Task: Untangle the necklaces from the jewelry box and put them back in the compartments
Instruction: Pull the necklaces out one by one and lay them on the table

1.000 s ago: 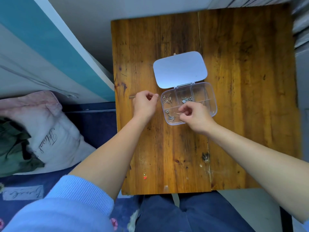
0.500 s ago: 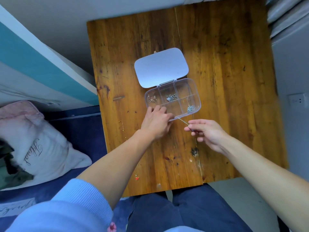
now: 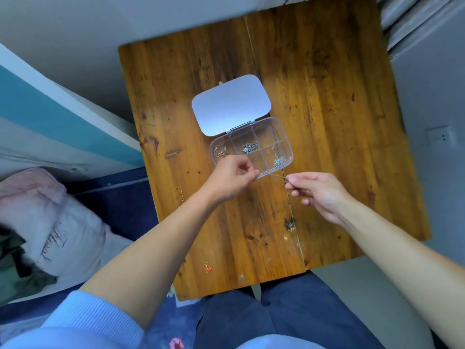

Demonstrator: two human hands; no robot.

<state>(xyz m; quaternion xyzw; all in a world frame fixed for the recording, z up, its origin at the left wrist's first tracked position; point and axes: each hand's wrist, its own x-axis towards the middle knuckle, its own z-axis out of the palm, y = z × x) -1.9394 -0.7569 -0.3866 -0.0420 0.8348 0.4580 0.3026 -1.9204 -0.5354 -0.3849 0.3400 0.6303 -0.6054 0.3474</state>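
1. The left hand [image 3: 232, 178] was pinched shut on one end of a thin necklace chain [image 3: 276, 176], just at 6 o'clock of the clear jewelry box [image 3: 286, 144] on the desk [image 3: 327, 96].
2. The chain ran tight across to 3 o'clock.
3. The right hand [image 3: 319, 191] pinched its other end.
4. It looked light, slippery and easy to snap, so hold the ends and pull softly.

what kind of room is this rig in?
Probably a bedroom or other home room, not a lab: a pillow with script lettering lies on dark bedding, a worn wooden table holds the clear jewelry box, and a wall socket is at right.
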